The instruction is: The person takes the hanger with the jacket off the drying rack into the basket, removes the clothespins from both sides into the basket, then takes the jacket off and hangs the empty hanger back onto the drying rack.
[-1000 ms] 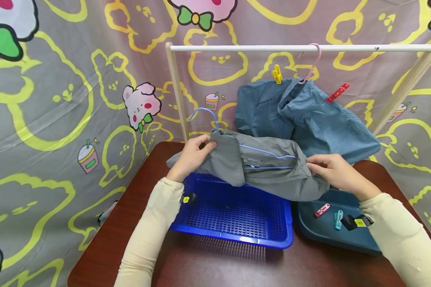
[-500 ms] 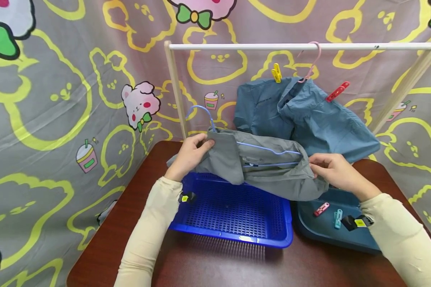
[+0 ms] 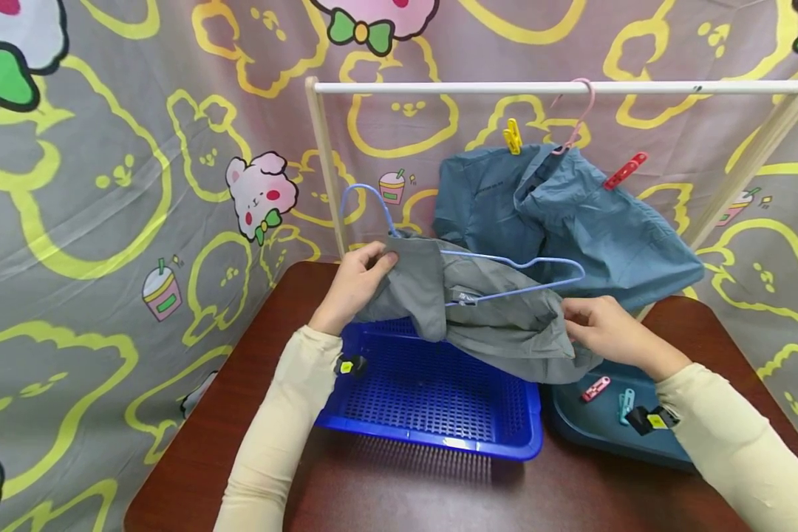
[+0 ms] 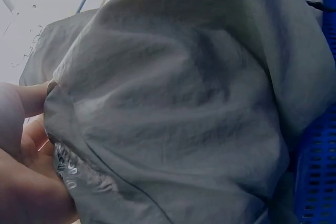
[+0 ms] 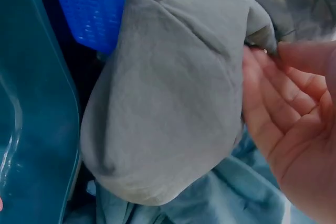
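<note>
A grey garment (image 3: 505,336) of thin cloth is stretched between both hands above the blue basket. My left hand (image 3: 354,284) pinches its upper left part, close to where the hook of a light-blue clothes hanger (image 3: 539,261) rises from the cloth. The hanger's right arm sticks out bare over the garment's opening, its left side hidden inside. My right hand (image 3: 601,330) pinches the opening's edge on the right, below the hanger's tip. In the left wrist view, thumb and fingers grip the cloth (image 4: 173,93) beside white lettering; the right wrist view shows fingertips on a fold.
Below is the blue perforated basket (image 3: 432,443). Right of it, a dark teal tray (image 3: 592,436) holds a red clothespin (image 3: 596,389) and a teal clothespin (image 3: 626,406). Behind, a blue garment (image 3: 572,214) with yellow and red clothespins hangs by a pink hanger from the white rail (image 3: 452,89).
The hanger's right end has come out of the garment and now shows above the cloth. My right hand has shifted slightly left and down with the edge. The left hand stays nearly still.
</note>
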Motion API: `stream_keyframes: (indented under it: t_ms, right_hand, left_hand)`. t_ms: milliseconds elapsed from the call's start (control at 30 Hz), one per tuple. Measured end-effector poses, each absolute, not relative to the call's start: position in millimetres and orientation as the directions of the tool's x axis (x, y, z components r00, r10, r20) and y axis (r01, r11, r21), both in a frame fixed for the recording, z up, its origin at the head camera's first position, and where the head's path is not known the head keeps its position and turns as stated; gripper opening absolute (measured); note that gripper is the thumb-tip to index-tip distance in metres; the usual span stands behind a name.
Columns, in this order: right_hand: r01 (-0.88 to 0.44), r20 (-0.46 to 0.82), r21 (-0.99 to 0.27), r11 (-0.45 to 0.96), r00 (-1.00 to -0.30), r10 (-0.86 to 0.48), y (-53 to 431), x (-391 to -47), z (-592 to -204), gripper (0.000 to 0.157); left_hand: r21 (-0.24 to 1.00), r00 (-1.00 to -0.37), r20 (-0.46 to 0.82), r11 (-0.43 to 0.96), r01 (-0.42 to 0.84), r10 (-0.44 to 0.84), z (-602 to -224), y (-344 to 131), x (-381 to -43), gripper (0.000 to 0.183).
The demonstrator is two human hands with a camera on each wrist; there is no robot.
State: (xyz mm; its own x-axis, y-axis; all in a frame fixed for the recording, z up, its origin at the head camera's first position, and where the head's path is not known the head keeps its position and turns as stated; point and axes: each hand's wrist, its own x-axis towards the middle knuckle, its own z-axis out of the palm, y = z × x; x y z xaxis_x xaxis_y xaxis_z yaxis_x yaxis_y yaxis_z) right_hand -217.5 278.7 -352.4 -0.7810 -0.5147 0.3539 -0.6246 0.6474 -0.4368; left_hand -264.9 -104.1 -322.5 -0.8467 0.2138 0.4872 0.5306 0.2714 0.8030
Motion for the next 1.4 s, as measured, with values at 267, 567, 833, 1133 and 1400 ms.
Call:
stream_keyframes:
  t_ms: [267, 567, 833, 1133, 1400]
  right_hand:
    - [-0.734, 0.334, -0.341, 0.587, -0.679, -0.654, 250.8, -211.8, -351.7, 0.02]
    - [-0.805, 0.27, -0.29, 0.518, -0.588, -0.763, 224.9, -210.6, -354.2, 0.018]
    - [-0.8, 0.122, -0.348, 0.489, -0.556, -0.823, 202.6, -205.7, -360.2, 0.022]
    - [-0.756, 0.019, -0.404, 0.514, -0.569, -0.822, 201.1, -199.8, -363.3, 0.007]
    - [-0.795, 0.168, -0.322, 0.514, -0.582, -0.795, 211.7, -192.7, -336.4, 0.015]
  left_hand:
    - [0.823, -0.854, 0.483, 0.234, 0.518, 0.194, -316.4, -93.1, -264.3, 0.019]
    - [0.843, -0.856, 0.489, 0.161, 0.513, 0.168, -310.1, -80.3, -260.4, 0.019]
    - [0.829, -0.85, 0.492, 0.197, 0.523, 0.186, -310.6, -74.1, -264.1, 0.019]
    - [0.807, -0.868, 0.422, 0.328, 0.491, 0.263, -316.2, -74.0, -266.5, 0.019]
    - [0.807, -0.856, 0.408, 0.312, 0.501, 0.318, -326.3, -75.9, -268.2, 0.02]
